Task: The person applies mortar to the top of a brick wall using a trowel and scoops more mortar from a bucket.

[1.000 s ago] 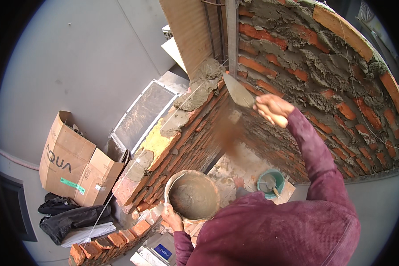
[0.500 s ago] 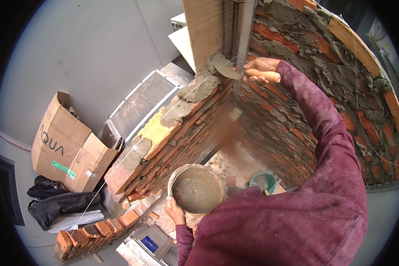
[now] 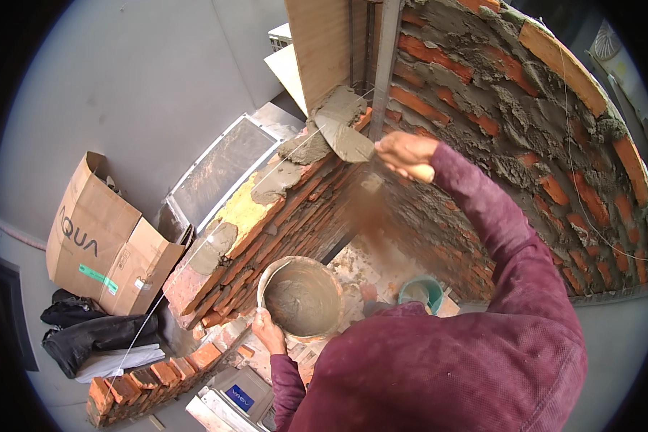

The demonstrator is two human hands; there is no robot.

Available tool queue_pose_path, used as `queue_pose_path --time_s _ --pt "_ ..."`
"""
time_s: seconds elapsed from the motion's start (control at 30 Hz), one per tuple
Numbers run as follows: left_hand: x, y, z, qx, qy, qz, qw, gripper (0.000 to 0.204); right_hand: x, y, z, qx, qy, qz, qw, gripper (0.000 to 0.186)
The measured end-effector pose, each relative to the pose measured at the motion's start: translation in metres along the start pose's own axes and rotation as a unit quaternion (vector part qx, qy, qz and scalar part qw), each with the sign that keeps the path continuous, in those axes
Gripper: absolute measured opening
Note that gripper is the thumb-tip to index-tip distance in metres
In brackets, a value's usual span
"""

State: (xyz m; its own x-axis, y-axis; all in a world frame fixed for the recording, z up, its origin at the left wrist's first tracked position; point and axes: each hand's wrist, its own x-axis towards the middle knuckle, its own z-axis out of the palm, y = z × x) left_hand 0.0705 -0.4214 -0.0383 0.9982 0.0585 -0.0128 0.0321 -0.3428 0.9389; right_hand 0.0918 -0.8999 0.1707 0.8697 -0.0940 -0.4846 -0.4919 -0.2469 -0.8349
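My right hand (image 3: 407, 155) is closed round the wooden handle of a trowel (image 3: 349, 142). The trowel's flat blade lies over the wet mortar (image 3: 338, 104) on top of the low brick wall (image 3: 295, 201), close to the upright metal post. Grey mortar smears the blade. Lower down, my left hand (image 3: 268, 333) grips the rim of a bucket (image 3: 261, 284) with grey mortar inside. A thin string (image 3: 270, 171) runs along the wall top, past the trowel blade.
A taller brick wall (image 3: 497, 108) stands on the right. Left of the low wall are a cardboard box (image 3: 97, 230), a framed screen panel (image 3: 223, 173) and dark cloth (image 3: 97, 335). A green bucket (image 3: 433, 286) sits on the floor; a row of bricks (image 3: 147, 378) stands lower left.
My right hand has moved down and left, carrying the trowel blade farther over the mortar on the wall top. The view has shifted slightly; my left hand still holds the bucket rim.
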Motion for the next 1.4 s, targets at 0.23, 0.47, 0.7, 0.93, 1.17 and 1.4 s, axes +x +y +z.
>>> queue_pose_path --time_s 0.23,0.47,0.7,0.93,1.17,1.4 --pt "-0.011 -0.008 -0.014 0.016 -0.004 -0.038 0.999 0.046 0.005 0.107 0.018 -0.327 0.242 -0.158 0.9 0.029" --pt "-0.023 -0.025 -0.023 0.143 -0.012 -0.011 0.99 0.045 0.068 0.171 -0.001 -0.189 0.314 -0.176 0.914 0.031" --pt "-0.037 -0.014 -0.004 0.117 -0.011 -0.04 0.992 0.04 0.03 0.128 0.077 0.19 0.118 -0.047 0.974 0.028" --pt "-0.02 -0.02 0.027 0.025 -0.065 -0.054 0.996 0.043 0.068 0.129 0.192 0.306 0.136 -0.084 0.938 0.023" --pt "0.029 -0.014 0.031 -0.021 -0.148 0.028 0.988 0.042 -0.026 0.173 0.229 -0.152 0.212 -0.145 0.955 0.024" --pt "0.077 0.025 0.02 -0.037 -0.255 0.061 0.964 0.058 -0.142 0.091 0.24 -0.497 0.142 -0.092 0.851 0.018"
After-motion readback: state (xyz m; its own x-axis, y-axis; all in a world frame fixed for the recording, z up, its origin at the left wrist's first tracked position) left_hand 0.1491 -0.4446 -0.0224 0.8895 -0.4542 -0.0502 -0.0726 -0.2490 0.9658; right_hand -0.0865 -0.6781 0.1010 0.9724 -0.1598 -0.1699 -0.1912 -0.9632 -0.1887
